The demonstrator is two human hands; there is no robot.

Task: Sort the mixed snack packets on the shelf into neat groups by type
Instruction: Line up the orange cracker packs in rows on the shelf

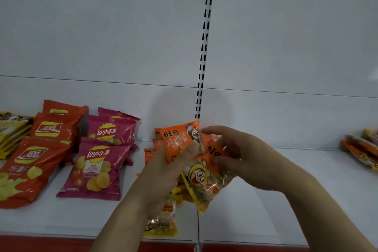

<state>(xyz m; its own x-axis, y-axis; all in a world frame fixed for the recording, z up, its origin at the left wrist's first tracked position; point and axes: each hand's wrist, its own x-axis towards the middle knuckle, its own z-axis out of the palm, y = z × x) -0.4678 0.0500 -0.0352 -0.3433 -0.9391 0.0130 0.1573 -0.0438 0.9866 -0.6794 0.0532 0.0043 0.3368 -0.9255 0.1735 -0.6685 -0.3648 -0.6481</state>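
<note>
spanning the frame, a white shelf (pixel 286 200) carries red lay's bags (pixel 30 170) at far left, then magenta lay's bags (pixel 98 170) just beside them. orange packets (pixel 151 149) stand at centre rear. left hand (pixel 163 172) pinches one orange packet (pixel 177 143); right hand (pixel 243 157) grips a yellow cartoon packet (pixel 204 184), both held above the shelf. mixed packets (pixel 362 149) lie at far right.

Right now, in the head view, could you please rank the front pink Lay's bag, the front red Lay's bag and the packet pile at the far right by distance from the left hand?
1. Front pink Lay's bag: just to the left of the left hand, nearest.
2. Front red Lay's bag: further left, beyond the pink one.
3. Packet pile: at the shelf's far right, beyond the right hand, farthest.
</note>
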